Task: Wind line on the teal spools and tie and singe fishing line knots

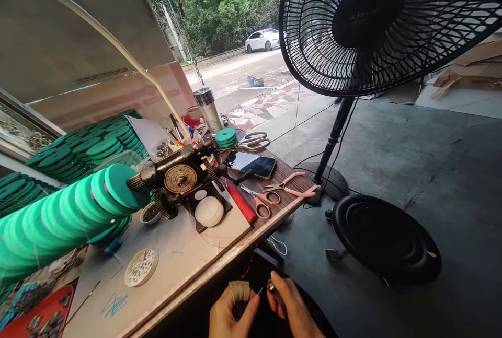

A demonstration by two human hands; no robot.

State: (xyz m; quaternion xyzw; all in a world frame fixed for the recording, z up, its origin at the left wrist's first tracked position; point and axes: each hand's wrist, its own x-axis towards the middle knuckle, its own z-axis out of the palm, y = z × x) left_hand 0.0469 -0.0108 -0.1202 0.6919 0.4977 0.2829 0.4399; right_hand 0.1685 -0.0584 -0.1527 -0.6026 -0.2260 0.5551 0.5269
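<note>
My left hand is at the bottom of the view, below the table's front edge, with a beige wrap on one finger; its thumb and finger pinch the end of a thin thread. My right hand is close beside it, fingers closed on a small dark metal piece. A thin red thread runs from the table edge down toward my hands. On the table stands a black winding machine with a brass dial, its spindle stacked with green discs.
The table carries a phone, pink pliers, small scissors, large scissors, a white puck, a red tray and piles of green discs. A black standing fan is to the right, a black round base on the floor.
</note>
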